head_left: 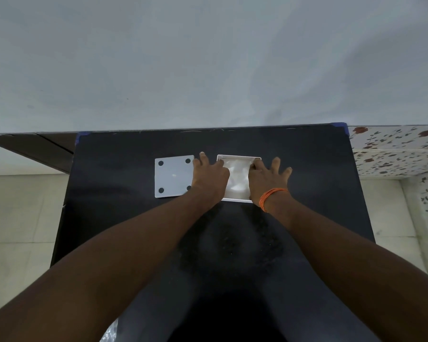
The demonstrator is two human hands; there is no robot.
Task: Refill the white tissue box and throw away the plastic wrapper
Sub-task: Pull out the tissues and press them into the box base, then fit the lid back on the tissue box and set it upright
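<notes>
Black table [134, 230]: tissues [237, 176] are pressed into the white tissue box [235, 200] by spread left hand [209, 178] and right hand [265, 180], nothing gripped; base panel [174, 176] is set aside left.

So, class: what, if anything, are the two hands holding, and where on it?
Both hands are on the open white tissue box: left hand at its left rim, right hand at its right rim, fingertips on the tissues inside.

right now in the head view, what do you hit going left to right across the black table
white base panel with four black dots → left hand → tissues in the open white tissue box → right hand with an orange wrist thread
</notes>
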